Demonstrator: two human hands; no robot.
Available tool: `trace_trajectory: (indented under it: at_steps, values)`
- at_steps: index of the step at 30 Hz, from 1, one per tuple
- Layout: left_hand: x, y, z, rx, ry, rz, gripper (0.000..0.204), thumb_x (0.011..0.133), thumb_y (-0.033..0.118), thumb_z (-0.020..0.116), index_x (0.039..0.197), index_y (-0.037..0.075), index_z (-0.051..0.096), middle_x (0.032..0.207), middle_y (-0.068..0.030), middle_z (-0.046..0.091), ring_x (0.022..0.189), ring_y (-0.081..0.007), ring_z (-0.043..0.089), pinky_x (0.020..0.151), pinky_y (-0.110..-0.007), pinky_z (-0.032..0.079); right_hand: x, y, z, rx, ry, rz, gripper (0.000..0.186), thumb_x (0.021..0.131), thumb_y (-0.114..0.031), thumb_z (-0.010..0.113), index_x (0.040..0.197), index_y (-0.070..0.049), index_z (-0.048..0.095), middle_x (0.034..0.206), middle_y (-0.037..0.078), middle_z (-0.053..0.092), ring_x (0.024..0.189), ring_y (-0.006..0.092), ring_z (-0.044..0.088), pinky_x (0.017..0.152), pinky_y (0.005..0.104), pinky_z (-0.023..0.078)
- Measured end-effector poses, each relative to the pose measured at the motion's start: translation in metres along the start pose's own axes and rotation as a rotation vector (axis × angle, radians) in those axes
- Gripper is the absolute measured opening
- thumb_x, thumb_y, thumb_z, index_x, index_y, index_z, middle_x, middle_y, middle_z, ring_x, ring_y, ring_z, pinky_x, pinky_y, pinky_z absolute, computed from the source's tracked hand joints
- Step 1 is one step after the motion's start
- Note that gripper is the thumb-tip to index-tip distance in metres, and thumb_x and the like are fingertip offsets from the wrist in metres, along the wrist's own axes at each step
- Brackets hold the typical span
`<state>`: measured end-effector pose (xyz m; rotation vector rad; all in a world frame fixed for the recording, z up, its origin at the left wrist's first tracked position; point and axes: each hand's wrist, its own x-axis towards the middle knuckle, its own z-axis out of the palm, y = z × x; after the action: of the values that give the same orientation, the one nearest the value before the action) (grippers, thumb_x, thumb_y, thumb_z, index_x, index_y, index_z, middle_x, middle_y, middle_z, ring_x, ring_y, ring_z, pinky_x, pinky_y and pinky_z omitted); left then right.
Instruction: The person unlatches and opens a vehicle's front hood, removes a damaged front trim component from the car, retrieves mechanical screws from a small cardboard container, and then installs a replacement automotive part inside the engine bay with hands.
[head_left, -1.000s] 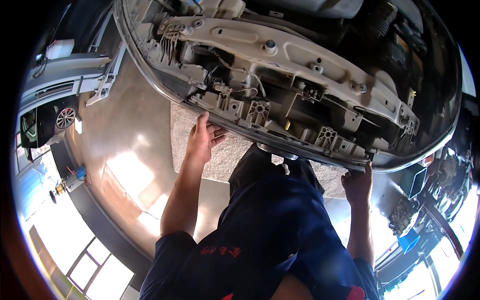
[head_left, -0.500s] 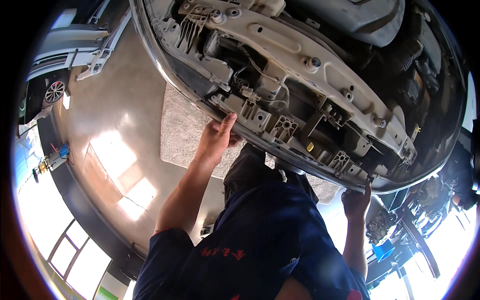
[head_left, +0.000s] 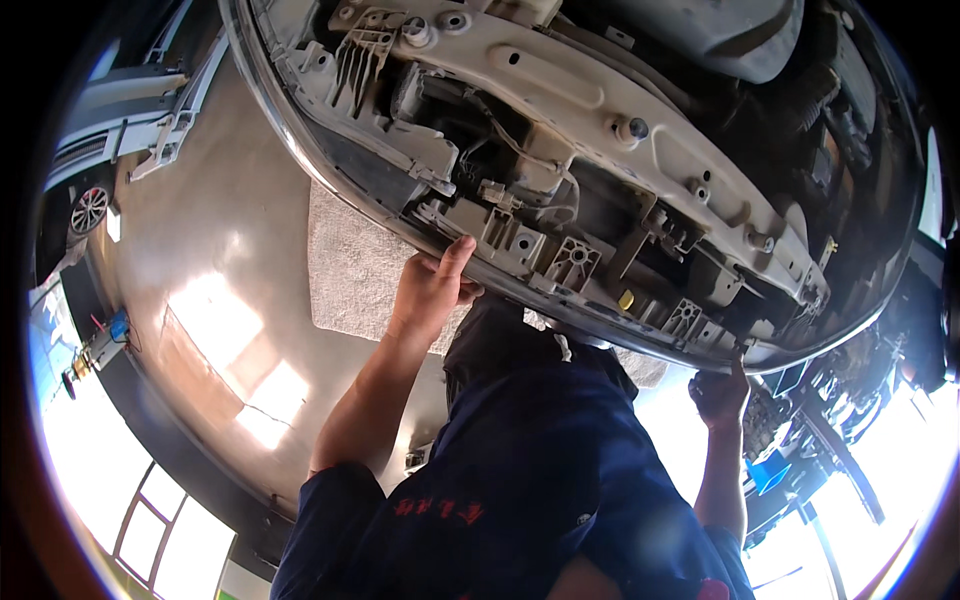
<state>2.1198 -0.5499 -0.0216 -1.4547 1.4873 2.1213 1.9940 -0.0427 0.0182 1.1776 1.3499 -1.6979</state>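
Observation:
A car front bumper [head_left: 300, 150], with a shiny rim, pale brackets and a beige crossbeam [head_left: 560, 100], spans the upper half of the view. My left hand [head_left: 433, 295] grips its lower edge left of centre, thumb on top near a moulded bracket [head_left: 520, 245] and fingers curled underneath. My right hand [head_left: 720, 395] grips the same edge farther right, thumb raised at the rim and fingers partly hidden beneath. A wire with a connector [head_left: 500, 195] and a small yellow clip [head_left: 626, 298] sit inside the bumper.
A light carpet mat [head_left: 355, 270] lies on the shiny floor [head_left: 200, 250] below the bumper. At the left are lift arms [head_left: 150, 120], a car wheel [head_left: 90, 208] and a tool with blue parts [head_left: 105, 350]. Engine parts [head_left: 840, 400] and a blue item [head_left: 770, 470] are at the right.
Since one second ago the bumper appears more tilted, its right side lower in view. My left hand has shifted right and my right hand slightly downward, both still gripping the edge.

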Motion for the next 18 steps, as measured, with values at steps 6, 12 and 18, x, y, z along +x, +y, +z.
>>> trace_trajectory:
  at_steps: [6, 12, 18]
  values:
    - [-0.007, 0.001, -0.003, 0.026, -0.066, -0.072, 0.053, 0.104, 0.051, 0.058, 0.112, -0.001, 0.067, 0.089, -0.0108, 0.074, 0.076, -0.0171, 0.072, 0.067, -0.030, 0.056, 0.004, 0.010, 0.001, 0.038, -0.034, -0.031, 0.046, 0.101, -0.061, 0.057, 0.110, -0.018, 0.068, 0.085, 0.002, 0.071, 0.072, 0.0183, 0.065, 0.069, 0.0361, 0.051]
    - [-0.023, -0.003, -0.012, -0.131, -0.121, -0.053, 0.048, 0.105, 0.046, 0.056, 0.119, 0.000, 0.064, 0.095, -0.0107, 0.074, 0.084, -0.0191, 0.073, 0.072, -0.032, 0.058, -0.007, 0.020, 0.018, 0.144, 0.003, -0.107, 0.044, 0.102, -0.060, 0.056, 0.109, -0.019, 0.069, 0.082, 0.000, 0.072, 0.068, 0.0167, 0.067, 0.066, 0.0351, 0.053]
    - [-0.002, -0.002, -0.014, 0.026, -0.060, 0.003, 0.049, 0.104, 0.046, 0.060, 0.110, -0.002, 0.069, 0.095, -0.0107, 0.076, 0.083, -0.0185, 0.075, 0.066, -0.030, 0.060, 0.009, 0.016, -0.012, 0.024, -0.049, -0.123, 0.041, 0.102, -0.061, 0.057, 0.105, -0.021, 0.069, 0.082, -0.003, 0.071, 0.072, 0.0123, 0.066, 0.071, 0.0344, 0.052]
